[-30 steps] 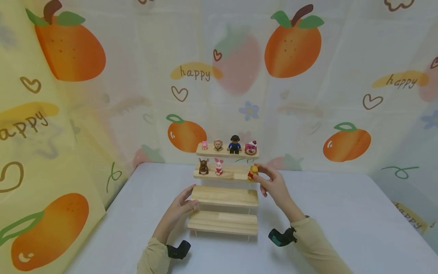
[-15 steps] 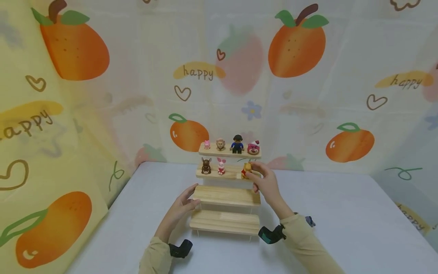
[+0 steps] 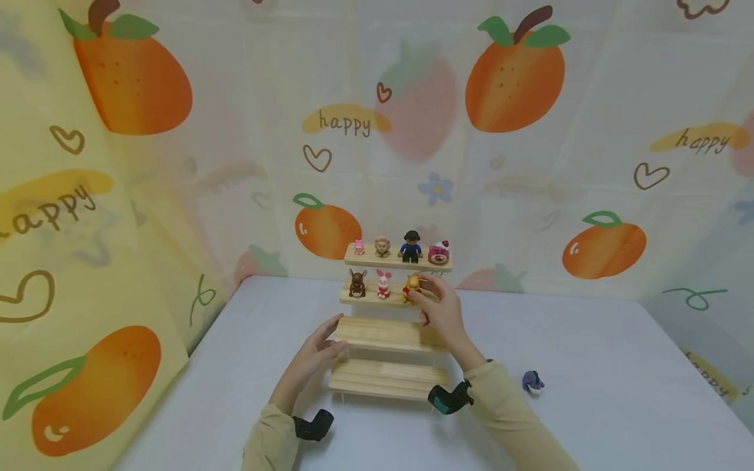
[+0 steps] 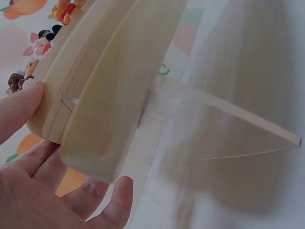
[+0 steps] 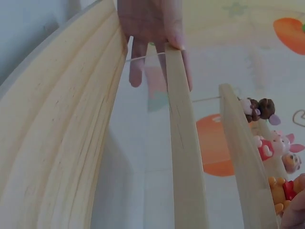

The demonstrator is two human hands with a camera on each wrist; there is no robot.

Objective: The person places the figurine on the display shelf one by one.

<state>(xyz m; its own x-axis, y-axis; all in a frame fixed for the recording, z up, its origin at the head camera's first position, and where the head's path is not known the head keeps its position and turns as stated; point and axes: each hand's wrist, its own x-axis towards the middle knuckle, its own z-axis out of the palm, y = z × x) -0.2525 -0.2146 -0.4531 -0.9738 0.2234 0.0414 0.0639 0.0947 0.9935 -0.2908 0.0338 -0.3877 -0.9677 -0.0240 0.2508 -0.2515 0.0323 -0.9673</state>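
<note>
In the head view my right hand (image 3: pixel 444 314) pinches a yellow bear figurine in a red shirt (image 3: pixel 412 285) at the second tier from the top of a stepped wooden display stand (image 3: pixel 383 332). Left of it on that tier are a pink piglet figurine (image 3: pixel 383 286) and a brown big-eared figurine (image 3: pixel 357 284). My left hand (image 3: pixel 309 358) grips the left end of the third tier; the left wrist view shows its thumb (image 4: pixel 28 107) on the board's edge. The right wrist view shows the bear (image 5: pixel 289 189) beside the piglet, partly covered by fingers.
On the top tier stand a small pink figurine (image 3: pixel 359 248), a lion-like figurine (image 3: pixel 382 246), a figure in blue (image 3: pixel 411 248) and a pink bear head (image 3: pixel 438 253). A grey-blue figurine (image 3: pixel 533 383) lies on the white table (image 3: pixel 589 418) to the right. A fruit-print curtain hangs behind.
My right hand has moved left along the second tier with the bear figurine, closer to the piglet. The grey-blue figurine has come into view from behind the right sleeve. My left hand keeps its place.
</note>
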